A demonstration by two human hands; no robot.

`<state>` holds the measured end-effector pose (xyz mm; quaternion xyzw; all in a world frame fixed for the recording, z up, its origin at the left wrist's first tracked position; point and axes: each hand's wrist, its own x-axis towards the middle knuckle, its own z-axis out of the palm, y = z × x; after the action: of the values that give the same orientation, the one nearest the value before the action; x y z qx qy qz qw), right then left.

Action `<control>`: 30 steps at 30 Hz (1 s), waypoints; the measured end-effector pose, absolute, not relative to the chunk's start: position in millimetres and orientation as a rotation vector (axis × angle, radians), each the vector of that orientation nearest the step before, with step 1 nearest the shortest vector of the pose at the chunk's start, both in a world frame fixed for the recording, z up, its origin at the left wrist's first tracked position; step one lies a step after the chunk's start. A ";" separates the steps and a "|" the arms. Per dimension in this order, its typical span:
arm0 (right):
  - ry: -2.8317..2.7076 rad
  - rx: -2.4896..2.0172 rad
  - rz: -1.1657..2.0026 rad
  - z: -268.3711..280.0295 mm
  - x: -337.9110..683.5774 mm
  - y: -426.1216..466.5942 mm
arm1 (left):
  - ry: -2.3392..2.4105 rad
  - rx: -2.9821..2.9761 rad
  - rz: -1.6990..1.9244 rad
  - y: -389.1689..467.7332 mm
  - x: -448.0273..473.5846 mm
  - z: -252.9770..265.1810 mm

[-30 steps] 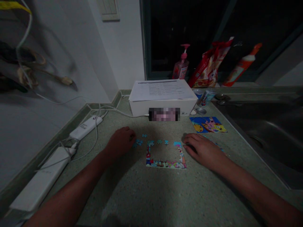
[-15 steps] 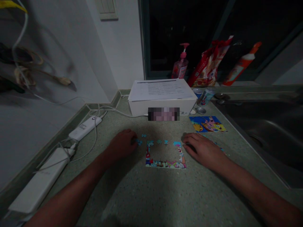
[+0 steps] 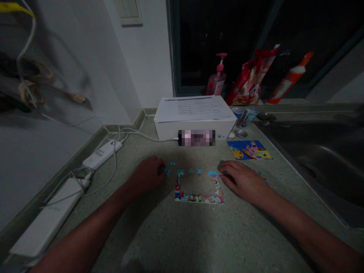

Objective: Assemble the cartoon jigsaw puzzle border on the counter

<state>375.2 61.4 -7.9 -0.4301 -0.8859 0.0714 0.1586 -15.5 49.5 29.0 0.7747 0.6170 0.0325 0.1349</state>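
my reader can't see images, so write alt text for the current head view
A person's left hand and right hand flank a jigsaw border, incomplete along its far edge, on a speckled green counter, the left beside loose blue pieces. Behind it stands a white box topped with printed paper, and a metal sink lies at the right.

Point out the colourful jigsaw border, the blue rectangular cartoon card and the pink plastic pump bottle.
Colourful jigsaw border (image 3: 199, 198), head view: middle of its bottom strip.
Blue rectangular cartoon card (image 3: 250, 150), head view: middle of its printed face.
Pink plastic pump bottle (image 3: 216, 82), head view: its labelled body.
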 end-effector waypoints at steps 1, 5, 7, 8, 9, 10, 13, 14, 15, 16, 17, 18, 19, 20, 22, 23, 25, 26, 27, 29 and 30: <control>-2.534 -1.226 0.204 -8.5 375.3 61.6 | 1.792 2.241 0.092 49.4 -14.7 29.2; -2.542 -1.225 0.200 -9.5 375.2 61.7 | 1.810 2.222 0.096 49.2 -13.0 29.0; -2.537 -1.235 0.197 -9.2 374.9 61.5 | 1.807 2.212 0.106 49.3 -12.5 28.1; -2.534 -1.238 0.197 -9.0 374.8 61.4 | 1.810 2.207 0.112 49.3 -12.3 27.7; -2.531 -1.238 0.199 -8.9 374.7 61.3 | 1.814 2.205 0.118 49.2 -11.9 27.4; -2.530 -1.235 0.201 -8.8 374.6 61.3 | 1.818 2.206 0.124 49.0 -11.4 27.3; -2.537 -1.228 0.199 -8.8 374.4 61.3 | 1.839 2.216 0.134 48.5 -9.9 27.5; -2.542 -1.228 0.196 -8.8 374.3 61.4 | 1.847 2.219 0.135 48.5 -9.6 27.7; -2.546 -1.230 0.193 -8.6 374.2 61.3 | 1.854 2.221 0.133 48.6 -9.6 27.8; -2.548 -1.234 0.192 -8.1 374.0 61.2 | 1.860 2.222 0.129 48.8 -9.8 27.7; -2.548 -1.239 0.193 -7.4 373.7 61.1 | 1.866 2.223 0.126 49.2 -10.3 27.5; -2.546 -1.242 0.195 -6.5 373.4 60.9 | 1.869 2.222 0.125 49.8 -11.1 27.1; -2.544 -1.244 0.198 -5.3 373.0 60.6 | 1.869 2.222 0.128 50.4 -11.9 26.5; -2.544 -1.245 0.200 -4.0 372.7 60.3 | 1.868 2.219 0.131 51.2 -12.9 25.8; -2.548 -1.247 0.198 -1.7 371.9 59.7 | 1.862 2.211 0.143 52.8 -14.7 24.1; -2.552 -1.248 0.195 -0.9 371.5 59.5 | 1.856 2.207 0.149 53.5 -15.5 23.1; -2.555 -1.250 0.187 -0.1 371.1 59.2 | 1.850 2.195 0.169 54.8 -16.7 21.4; -2.556 -1.250 0.184 -0.2 371.0 59.2 | 1.855 2.185 0.182 55.4 -17.1 20.6; -2.555 -1.249 0.182 -0.4 371.0 59.3 | 1.862 2.171 0.195 55.9 -17.5 20.0; -2.556 -1.247 0.181 -1.1 371.3 59.5 | 1.887 2.130 0.213 56.8 -17.8 19.4; -2.558 -1.248 0.184 -1.5 371.5 59.6 | 1.898 2.107 0.215 57.2 -17.9 19.4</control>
<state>371.5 59.6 -1.5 -0.4330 -0.8874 0.0637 0.1444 -17.9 57.2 19.4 0.7327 0.6600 0.0748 0.1483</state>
